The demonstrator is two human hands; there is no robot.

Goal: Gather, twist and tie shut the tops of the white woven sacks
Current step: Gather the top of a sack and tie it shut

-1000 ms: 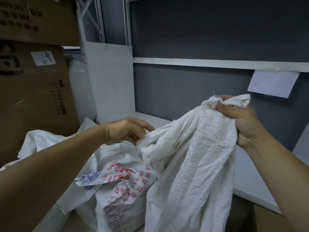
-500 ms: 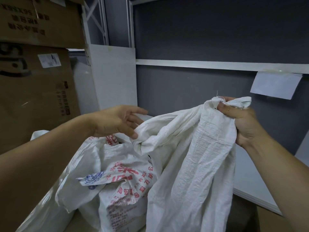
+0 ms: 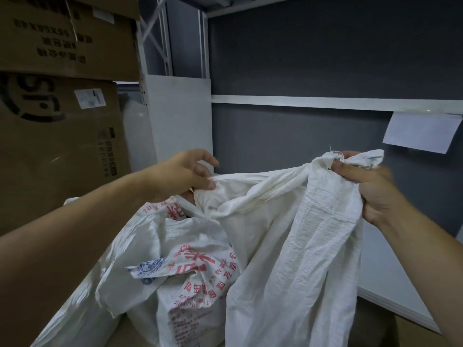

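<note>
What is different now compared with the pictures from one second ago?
The left hand opened, rose a little and took the rim of the plain white sack again, now pinching it under the thumb. The rim is pulled straighter between the hands. The right hand kept its grip on the other corner; the printed sack stayed below.

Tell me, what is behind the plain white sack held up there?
Behind the plain sack show a grey wall and a white shelf board. A printed sack lies partly covered by it at the left. The shelf's middle and anything lower down are hidden.
</note>
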